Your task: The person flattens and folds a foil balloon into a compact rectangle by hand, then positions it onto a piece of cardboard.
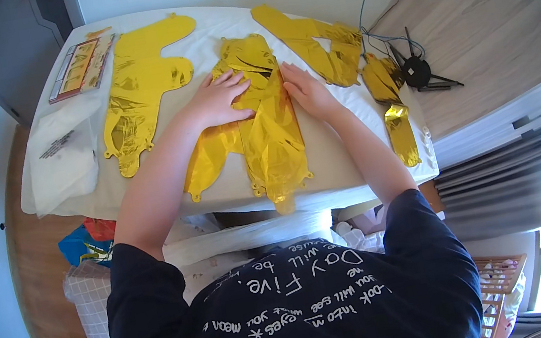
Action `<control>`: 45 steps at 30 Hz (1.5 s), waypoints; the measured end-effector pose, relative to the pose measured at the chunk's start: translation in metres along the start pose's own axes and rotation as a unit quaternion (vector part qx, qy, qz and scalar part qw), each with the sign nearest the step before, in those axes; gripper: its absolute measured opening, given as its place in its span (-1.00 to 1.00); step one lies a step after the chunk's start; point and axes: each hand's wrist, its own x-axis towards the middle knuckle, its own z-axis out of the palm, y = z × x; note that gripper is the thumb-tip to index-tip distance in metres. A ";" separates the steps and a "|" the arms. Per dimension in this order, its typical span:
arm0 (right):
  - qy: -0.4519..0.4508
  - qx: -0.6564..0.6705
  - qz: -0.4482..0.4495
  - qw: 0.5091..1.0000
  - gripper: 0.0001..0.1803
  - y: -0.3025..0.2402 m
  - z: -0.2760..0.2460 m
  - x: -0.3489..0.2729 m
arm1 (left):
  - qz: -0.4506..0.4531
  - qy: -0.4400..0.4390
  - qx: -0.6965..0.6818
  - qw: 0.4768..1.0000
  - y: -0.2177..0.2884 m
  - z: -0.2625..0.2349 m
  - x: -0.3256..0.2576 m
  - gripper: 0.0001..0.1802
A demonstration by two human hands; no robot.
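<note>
Gold foil balloon [273, 143] reaching table's near edge [342, 170]; left hand [222, 100] atop, right hand [307, 91] alongside, fingers extended. Step: apparently flattening; next move likely needs smoothing edgeward.

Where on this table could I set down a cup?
Bare white tablecloth shows between the creased middle gold foil sheet and the right forearm, and, narrower, between the flat leftmost gold foil sheet and the left forearm. The left edge is crowded by a translucent white plastic bag and rectangular printed packet.
</note>
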 end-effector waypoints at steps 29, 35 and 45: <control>-0.114 -0.185 -0.008 0.976 -0.22 -0.010 0.017 0.000 | -0.004 0.017 0.019 1.000 0.005 0.005 0.003 -0.02; -0.108 -0.161 0.003 0.981 -0.22 -0.010 0.016 -0.002 | -0.004 0.012 0.021 1.000 0.003 0.003 0.003 0.06; -0.135 -0.061 -0.102 0.984 -0.20 -0.008 0.003 -0.015 | -0.011 -0.001 -0.004 1.000 -0.003 0.007 0.007 0.02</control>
